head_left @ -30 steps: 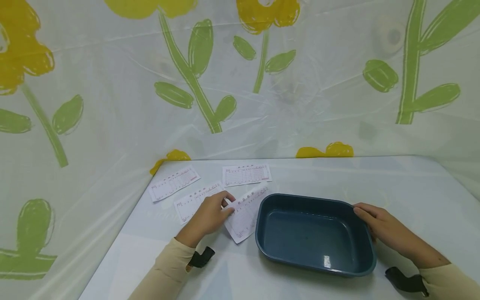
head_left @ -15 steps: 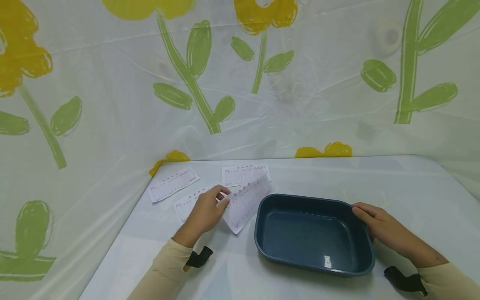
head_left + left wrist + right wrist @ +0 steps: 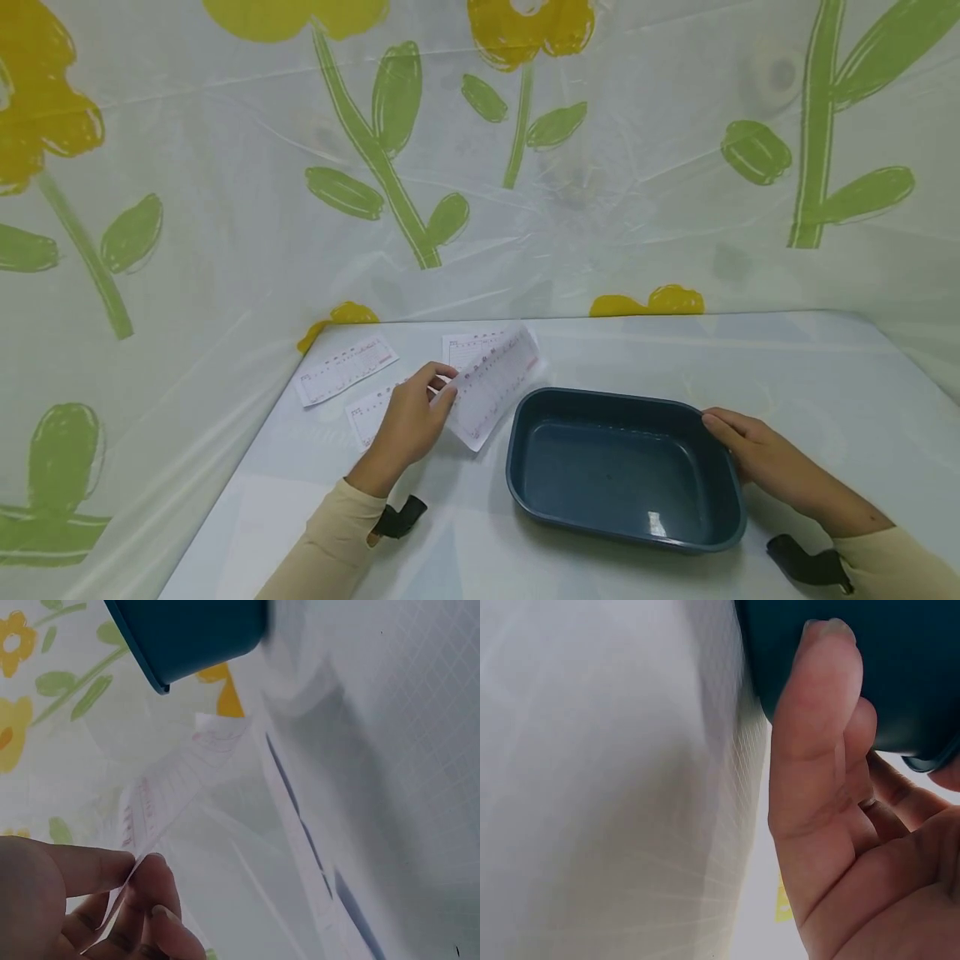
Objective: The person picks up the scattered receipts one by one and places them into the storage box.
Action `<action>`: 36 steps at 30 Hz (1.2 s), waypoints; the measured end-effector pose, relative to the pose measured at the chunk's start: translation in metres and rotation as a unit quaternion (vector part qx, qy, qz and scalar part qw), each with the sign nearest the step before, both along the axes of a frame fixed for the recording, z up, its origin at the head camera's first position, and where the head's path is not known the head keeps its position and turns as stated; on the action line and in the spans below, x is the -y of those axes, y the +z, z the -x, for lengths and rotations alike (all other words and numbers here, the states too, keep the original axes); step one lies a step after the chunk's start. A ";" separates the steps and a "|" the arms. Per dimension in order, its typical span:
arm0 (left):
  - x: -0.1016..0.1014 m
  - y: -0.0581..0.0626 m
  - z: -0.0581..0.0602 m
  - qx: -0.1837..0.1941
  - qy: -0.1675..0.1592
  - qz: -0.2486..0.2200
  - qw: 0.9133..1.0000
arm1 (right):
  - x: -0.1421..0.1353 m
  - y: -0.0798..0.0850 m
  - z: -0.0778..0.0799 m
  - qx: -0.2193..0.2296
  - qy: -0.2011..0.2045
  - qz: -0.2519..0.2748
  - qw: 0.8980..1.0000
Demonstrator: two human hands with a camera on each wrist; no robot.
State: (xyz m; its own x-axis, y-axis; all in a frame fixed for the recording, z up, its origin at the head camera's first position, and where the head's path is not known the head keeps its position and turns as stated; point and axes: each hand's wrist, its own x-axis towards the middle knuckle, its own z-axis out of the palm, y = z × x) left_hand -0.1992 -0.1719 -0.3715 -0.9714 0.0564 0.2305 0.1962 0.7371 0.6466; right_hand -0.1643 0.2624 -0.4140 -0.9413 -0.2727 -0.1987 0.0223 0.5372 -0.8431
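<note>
My left hand (image 3: 408,417) pinches the left edge of a paper form slip (image 3: 498,383) between thumb and fingers. The slip, printed with a ruled table in reddish ink, is raised and bends upward at its far end. In the left wrist view the slip (image 3: 172,784) stands out from the fingertips, above the table. On the right, my right hand (image 3: 768,458) grips the far right corner of a dark blue rectangular plastic basin (image 3: 611,475), thumb at the rim. The right wrist view has its fingers (image 3: 817,712) against the outer wall of the basin (image 3: 915,667).
Similar slips lie on the white table (image 3: 825,367): one at the far left (image 3: 347,370), one slip (image 3: 369,414) partly behind the left hand, and one slip (image 3: 462,348) partly covered by the raised one. A flower-printed curtain (image 3: 637,200) hangs behind the table.
My left hand has lifted the slip upward and away, so it now overlaps the slip at the back. The right hand keeps its grip on the basin, which has barely shifted left.
</note>
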 end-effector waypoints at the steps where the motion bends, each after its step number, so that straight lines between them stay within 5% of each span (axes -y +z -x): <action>1: 0.000 0.000 0.000 -0.005 0.001 -0.004 1.000 | 0.000 0.000 0.000 0.000 0.001 0.000 1.000; 25: -0.003 0.008 -0.006 -0.091 -0.020 -0.095 0.991 | 0.000 0.000 0.002 0.012 0.003 -0.006 1.000; 36: -0.007 0.007 -0.010 -0.101 -0.060 -0.111 0.987 | -0.004 0.003 0.007 0.081 0.014 -0.041 0.996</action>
State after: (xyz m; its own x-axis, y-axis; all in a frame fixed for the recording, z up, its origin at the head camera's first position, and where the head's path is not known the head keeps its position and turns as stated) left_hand -0.1890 -0.1648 -0.3643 -0.8940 0.0944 0.4380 0.4146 0.5448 0.7289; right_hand -0.1713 0.2667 -0.4110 -0.8869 -0.2757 -0.3707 0.1384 0.6070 -0.7826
